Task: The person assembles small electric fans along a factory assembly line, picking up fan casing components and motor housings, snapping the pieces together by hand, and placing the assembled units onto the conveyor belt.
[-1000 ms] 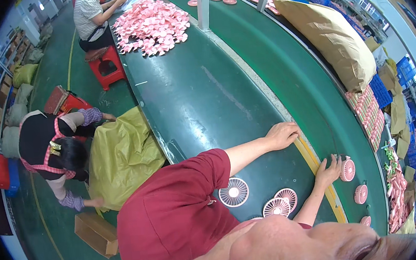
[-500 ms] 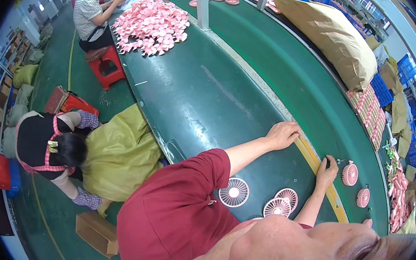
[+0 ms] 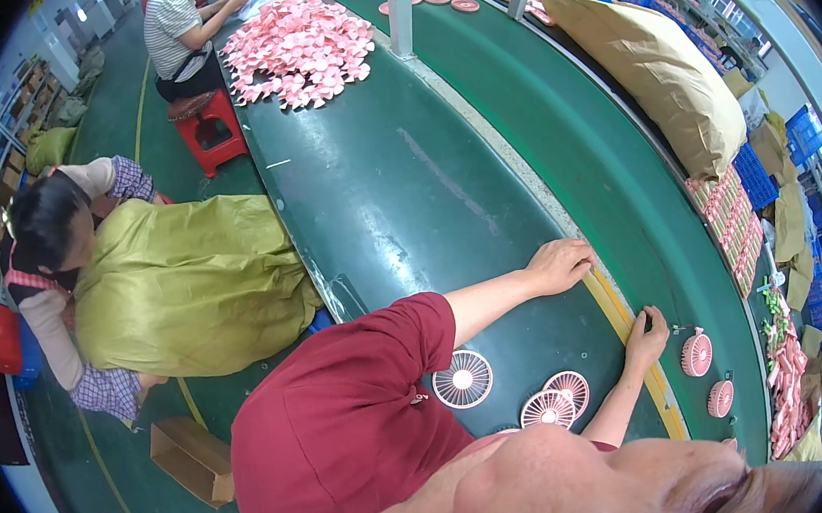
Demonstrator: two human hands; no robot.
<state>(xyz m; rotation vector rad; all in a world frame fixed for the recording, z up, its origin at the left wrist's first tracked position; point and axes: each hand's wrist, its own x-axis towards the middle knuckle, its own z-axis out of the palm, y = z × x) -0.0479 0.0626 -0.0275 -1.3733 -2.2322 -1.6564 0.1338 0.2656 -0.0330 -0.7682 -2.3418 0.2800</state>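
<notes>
My left hand (image 3: 558, 266) lies palm down at the table's right edge, fingers loosely bent by the yellow strip (image 3: 609, 309), with nothing visible in it. Nearer to me, my right hand (image 3: 645, 340) rests on the same strip beside the belt, fingers apart and holding nothing I can see. Between my forearms and body lie round pink fan grilles: one alone (image 3: 462, 379), and others overlapping (image 3: 547, 409). Just right of my right hand, a pink fan head (image 3: 697, 355) with a short wire lies on the green belt (image 3: 624, 206); another fan head (image 3: 721, 399) lies nearer.
A heap of pink fan blades (image 3: 297, 52) covers the table's far end, with a seated person beside it. To the left, a co-worker holds a large yellow-green sack (image 3: 206, 286) near a cardboard box (image 3: 193, 462). Beyond the belt lie a tan sack (image 3: 656, 75) and pink parts (image 3: 786, 374).
Fan heads and pink discs on the belt have moved slightly nearer. The co-worker has risen and shifted the yellow-green sack leftward. My hands have hardly moved.
</notes>
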